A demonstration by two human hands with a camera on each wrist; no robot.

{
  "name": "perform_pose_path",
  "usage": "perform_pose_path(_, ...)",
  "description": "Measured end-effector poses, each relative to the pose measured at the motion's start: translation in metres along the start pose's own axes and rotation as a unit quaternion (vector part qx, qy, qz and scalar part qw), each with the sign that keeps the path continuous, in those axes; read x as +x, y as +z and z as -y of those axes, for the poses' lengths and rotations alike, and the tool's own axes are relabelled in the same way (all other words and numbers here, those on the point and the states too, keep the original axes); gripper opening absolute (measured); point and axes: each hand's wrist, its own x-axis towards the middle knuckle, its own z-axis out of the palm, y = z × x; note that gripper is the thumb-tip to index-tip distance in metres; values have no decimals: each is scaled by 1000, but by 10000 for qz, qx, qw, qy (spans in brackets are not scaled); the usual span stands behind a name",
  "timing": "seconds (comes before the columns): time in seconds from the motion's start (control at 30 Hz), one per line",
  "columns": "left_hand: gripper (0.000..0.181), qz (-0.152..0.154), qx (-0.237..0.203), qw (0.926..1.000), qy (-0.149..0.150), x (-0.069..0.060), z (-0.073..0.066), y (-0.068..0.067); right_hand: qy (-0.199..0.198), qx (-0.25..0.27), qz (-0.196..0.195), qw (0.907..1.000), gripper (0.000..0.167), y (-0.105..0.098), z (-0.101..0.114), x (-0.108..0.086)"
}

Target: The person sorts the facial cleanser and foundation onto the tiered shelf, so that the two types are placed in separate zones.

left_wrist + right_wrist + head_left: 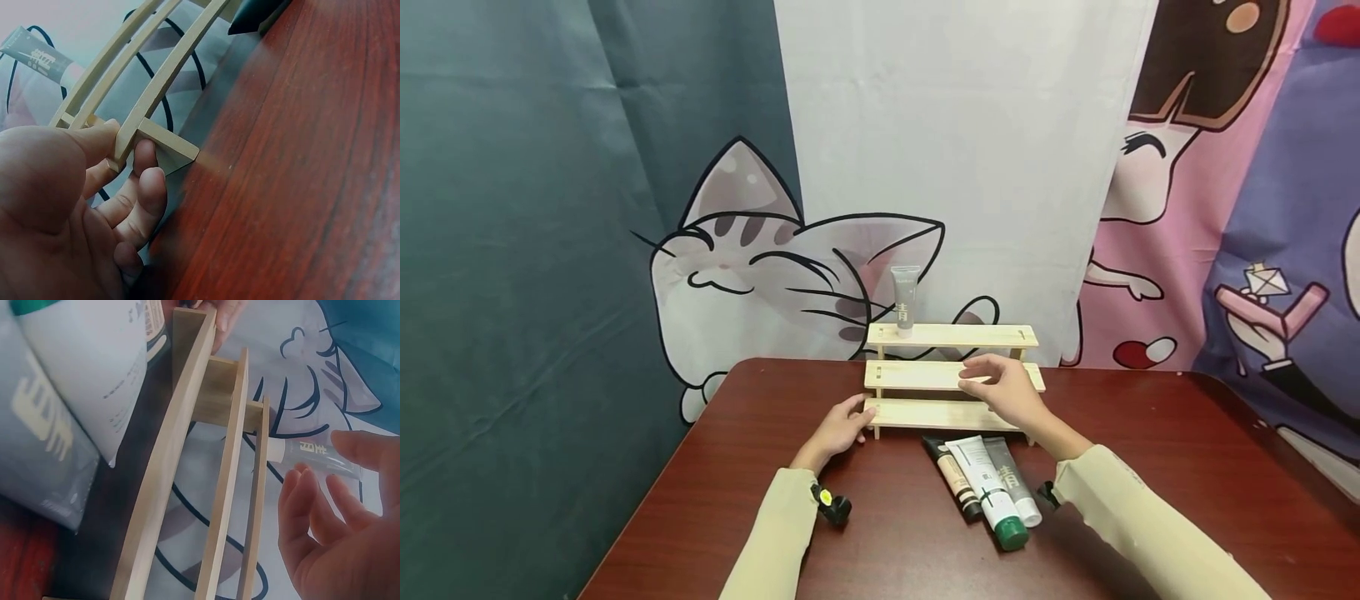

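A three-step wooden rack (pixel 940 414) stands on the table. My left hand (pixel 841 429) grips the left end of its lowest step; in the left wrist view the thumb lies on the board (pixel 169 72) and fingers curl below it. My right hand (pixel 1006 393) hovers by the right part of the middle step, fingers bent and apart, holding nothing. A grey squeeze tube (pixel 906 298) stands cap down on the top step, towards the left. Before the rack lie a black-and-beige tube (pixel 957 482), a white tube with a green cap (pixel 981 475) and another grey tube (pixel 1009 477).
The reddish-brown table (pixel 880 542) reaches out on both sides of the rack. Behind it hangs a curtain (pixel 970 150) printed with cartoon figures. The lying tubes sit close together, between my forearms.
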Motion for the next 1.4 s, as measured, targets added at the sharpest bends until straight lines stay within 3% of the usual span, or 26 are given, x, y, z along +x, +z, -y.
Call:
perform_pose_path(0.33,53,-17,-2,10000,-40,0,0,1,131,142,195,9996,40,-8,-6,-14)
perform_pose_path(0.57,51,-47,-18,10000,-32,1,0,1,-113,66,282,9995,41,-13,-13,-23)
perform_pose_path(0.8,51,-15,-18,10000,-13,2,2,2,265,-62,332,9991,40,-21,-22,-32)
perform_pose_path(1.1,50,-31,-76,10000,38,4,6,3,295,-146,339,9989,41,-22,-28,-43)
perform_pose_path(1.4,50,-62,-81,9999,-23,5,7,3,721,-28,302,9969,45,-25,-39,-55)
